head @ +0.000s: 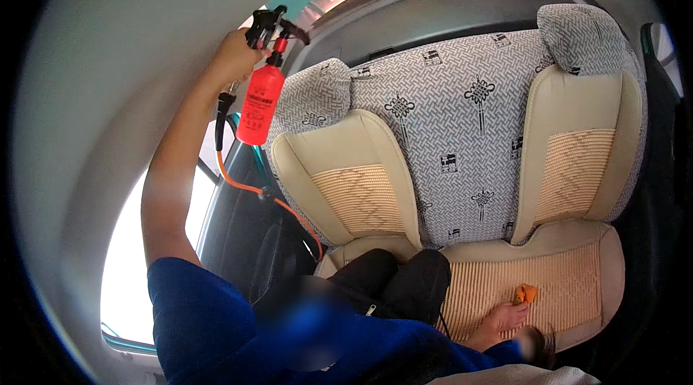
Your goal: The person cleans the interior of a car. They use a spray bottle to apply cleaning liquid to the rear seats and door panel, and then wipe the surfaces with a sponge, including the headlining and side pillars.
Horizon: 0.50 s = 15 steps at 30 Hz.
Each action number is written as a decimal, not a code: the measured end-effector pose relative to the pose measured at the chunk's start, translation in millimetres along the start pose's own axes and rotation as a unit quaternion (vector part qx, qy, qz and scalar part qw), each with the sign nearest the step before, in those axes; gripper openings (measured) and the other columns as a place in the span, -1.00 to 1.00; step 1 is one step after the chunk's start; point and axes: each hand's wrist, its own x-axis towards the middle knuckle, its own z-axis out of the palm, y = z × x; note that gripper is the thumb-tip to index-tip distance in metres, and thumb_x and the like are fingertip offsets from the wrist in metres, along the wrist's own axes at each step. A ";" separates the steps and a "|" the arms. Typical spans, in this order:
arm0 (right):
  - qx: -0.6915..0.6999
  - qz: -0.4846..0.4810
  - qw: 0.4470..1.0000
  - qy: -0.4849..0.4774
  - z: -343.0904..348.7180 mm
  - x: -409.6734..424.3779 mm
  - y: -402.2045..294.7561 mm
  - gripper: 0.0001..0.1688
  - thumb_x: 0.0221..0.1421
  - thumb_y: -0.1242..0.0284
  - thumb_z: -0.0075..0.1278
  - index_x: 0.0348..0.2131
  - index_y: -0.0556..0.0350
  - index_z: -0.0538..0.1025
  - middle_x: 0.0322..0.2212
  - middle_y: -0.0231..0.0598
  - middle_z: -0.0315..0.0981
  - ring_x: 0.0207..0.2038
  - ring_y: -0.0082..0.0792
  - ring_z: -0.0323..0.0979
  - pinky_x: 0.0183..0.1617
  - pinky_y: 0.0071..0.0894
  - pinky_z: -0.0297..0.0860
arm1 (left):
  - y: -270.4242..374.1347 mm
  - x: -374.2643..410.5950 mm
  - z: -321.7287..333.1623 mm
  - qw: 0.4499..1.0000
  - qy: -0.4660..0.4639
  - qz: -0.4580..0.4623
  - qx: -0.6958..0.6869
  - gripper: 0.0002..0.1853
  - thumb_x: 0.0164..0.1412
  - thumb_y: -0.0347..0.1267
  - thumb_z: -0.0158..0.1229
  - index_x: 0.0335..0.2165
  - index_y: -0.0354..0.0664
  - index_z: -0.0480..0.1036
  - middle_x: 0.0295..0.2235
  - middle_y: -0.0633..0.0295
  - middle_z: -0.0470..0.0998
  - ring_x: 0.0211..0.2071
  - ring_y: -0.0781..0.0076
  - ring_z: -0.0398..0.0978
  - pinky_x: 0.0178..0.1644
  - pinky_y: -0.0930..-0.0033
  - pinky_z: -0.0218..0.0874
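High on the left, my left hand [238, 57] grips the black handle of an air-powered spray gun [265, 25]. A red plastic bottle [260, 106] bearing writing hangs under the gun's head. From a black fitting below the handle, an orange air hose [241, 184] runs down to the seat's left side. My right hand [506, 317] rests low on the ribbed beige seat cushion [574, 287], at the right. Its fingers hold a small bunched orange cloth [525, 294], partly hidden by the hand.
Ahead stands the car's rear seat back [449, 114] in patterned grey cloth, with two headrests [582, 38] and beige padded covers [346, 168]. A dark door panel [238, 238] and bright window opening [141, 266] lie left. The rear shelf [433, 11] is behind the seat.
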 end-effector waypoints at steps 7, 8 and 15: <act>0.022 0.015 1.000 0.002 18.8 -6.4 12.5 -0.49 -0.01 0.45 -0.06 0.00 0.15 0.35 -0.06 -0.07 0.35 0.00 -0.06 0.30 0.02 -0.12 0.26 | 50.6 -23.7 5.8 0.963 -0.100 0.083 -0.237 -0.90 0.18 -0.46 0.06 -0.42 -0.16 0.28 -0.74 0.38 0.30 -0.83 0.72 0.17 -0.80 0.62 -0.10; 0.022 0.018 1.000 0.004 19.4 -7.4 11.8 -0.49 -0.01 0.46 -0.06 0.00 0.15 0.35 -0.06 -0.07 0.35 0.00 -0.06 0.30 0.02 -0.11 0.26 | 52.6 -28.5 10.0 0.955 -0.103 0.103 -0.257 -0.90 0.18 -0.46 0.05 -0.41 -0.15 0.27 -0.74 0.38 0.31 -0.83 0.71 0.19 -0.81 0.64 -0.10; 0.049 0.087 0.995 -0.030 -18.0 7.2 -12.0 -0.53 -0.02 0.47 -0.06 -0.05 0.15 0.37 -0.11 -0.05 0.37 -0.03 -0.04 0.31 0.03 -0.12 0.25 | 65.5 -78.8 48.3 0.872 -0.297 0.130 -0.367 -0.80 0.11 -0.51 0.06 -0.39 -0.14 0.15 -0.23 -0.14 0.54 -0.81 0.57 0.35 -0.83 0.65 -0.02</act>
